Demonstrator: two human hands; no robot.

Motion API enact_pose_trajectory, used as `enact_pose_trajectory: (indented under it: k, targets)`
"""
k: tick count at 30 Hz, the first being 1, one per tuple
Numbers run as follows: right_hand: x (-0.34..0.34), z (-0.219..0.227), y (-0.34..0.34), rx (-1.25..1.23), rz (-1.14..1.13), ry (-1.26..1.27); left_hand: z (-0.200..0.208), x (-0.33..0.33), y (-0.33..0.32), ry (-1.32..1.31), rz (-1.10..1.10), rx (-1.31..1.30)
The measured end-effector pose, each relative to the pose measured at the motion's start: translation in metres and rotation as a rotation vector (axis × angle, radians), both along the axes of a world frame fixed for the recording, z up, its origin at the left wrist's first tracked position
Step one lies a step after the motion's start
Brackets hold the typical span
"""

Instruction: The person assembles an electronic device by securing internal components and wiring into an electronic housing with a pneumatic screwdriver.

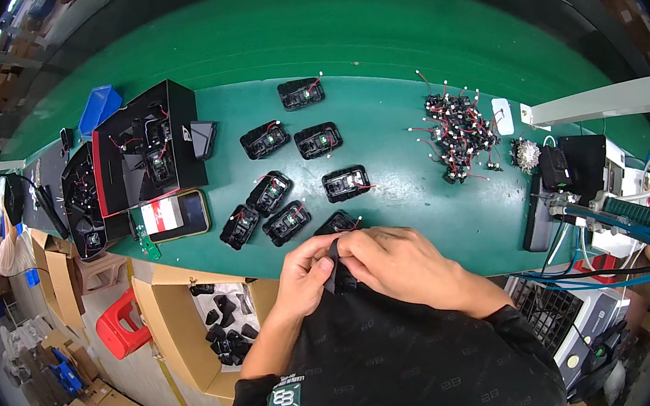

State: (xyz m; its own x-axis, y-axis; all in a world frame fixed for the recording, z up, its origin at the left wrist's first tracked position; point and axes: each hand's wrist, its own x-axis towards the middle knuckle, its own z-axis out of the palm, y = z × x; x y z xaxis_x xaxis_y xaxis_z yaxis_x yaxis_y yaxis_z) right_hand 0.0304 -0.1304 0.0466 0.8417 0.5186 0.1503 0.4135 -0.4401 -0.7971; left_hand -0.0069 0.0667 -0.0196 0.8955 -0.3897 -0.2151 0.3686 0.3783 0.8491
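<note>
At the near edge of the table, my left hand (306, 273) pinches a dark plastic piece (336, 272) between thumb and fingers. My right hand (396, 263) is closed on the same piece from the other side, its fingertips bent over the top. The fingers cover much of it, so its full shape is hidden. Just beyond my hands lies a black plastic housing (338, 222) with a red wire. Several similar housings, such as one with a small circuit board (345, 184), are spread over the green table (389, 131).
A pile of small black parts with red wires (461, 133) lies at the right. At the left stand an open black box (189, 150), a phone (196, 212) and a blue bin (98, 107). Below the table edge sits a cardboard box (175, 332) of black parts. Cables (629, 272) hang at the right.
</note>
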Motion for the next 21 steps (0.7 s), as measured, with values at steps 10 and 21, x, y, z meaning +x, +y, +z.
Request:
enact_pose_trajectory:
  k: [10,21]
  targets:
    - [-0.001,-0.005,0.006,0.027,-0.196,0.023,0.0,0.014,0.005,0.235,-0.011,-0.189]
    - [0.005,-0.015,-0.01,0.241,-0.094,0.339,-0.002,0.008,0.013,0.303,-0.121,-0.045]
